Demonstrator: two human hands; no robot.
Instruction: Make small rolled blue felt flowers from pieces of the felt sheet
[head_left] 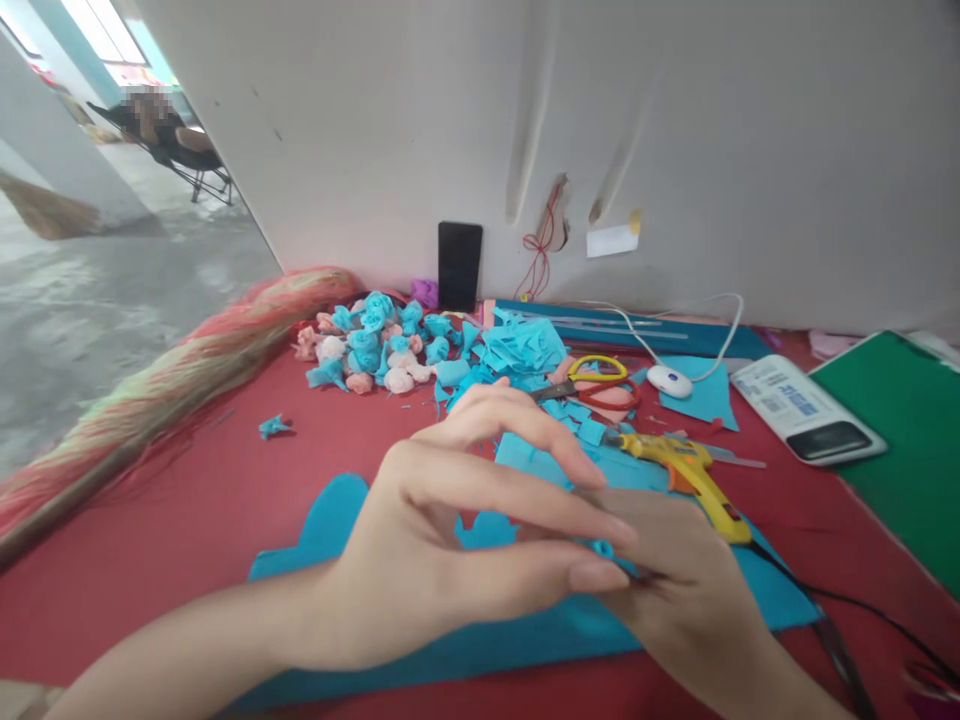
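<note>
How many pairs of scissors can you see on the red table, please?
1: the scissors with yellow and red handles lie behind the glue gun, among blue scraps. Others may be hidden under the scraps.

Bare red table (pixel 187 480) at left; glue gun (pixel 686 470), scissors (pixel 592 380), scraps (pixel 525 350) crowding ahead.

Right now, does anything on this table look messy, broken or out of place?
Blue scraps lie strewn around the scissors, and one stray blue piece sits alone on the red table. The wall has a torn patch with red threads hanging out.
</note>
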